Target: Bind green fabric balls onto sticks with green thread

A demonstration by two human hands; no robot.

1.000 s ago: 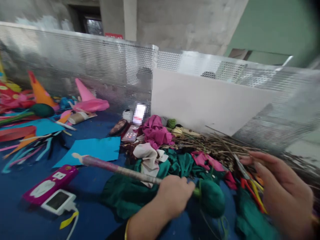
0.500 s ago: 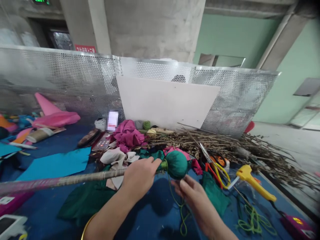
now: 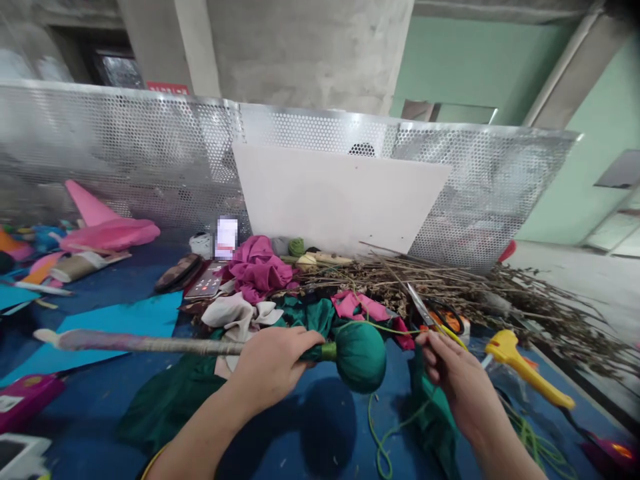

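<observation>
A long stick (image 3: 145, 345) wrapped in pinkish-grey tape is held level across the lower left of the frame. At its right end, near the centre, a round green cloth ball (image 3: 361, 355) is bound with green cord (image 3: 387, 328), drawn taut rightwards from the ball.

Even daylight, soft shadows; wide-angle edge bending, slight blur.

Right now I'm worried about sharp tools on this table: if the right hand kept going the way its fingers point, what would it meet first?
Probably the scissors. The right hand, pinching a green cord, points up and away toward their blades, with the dry twigs behind. Depth is hard to judge.
</observation>
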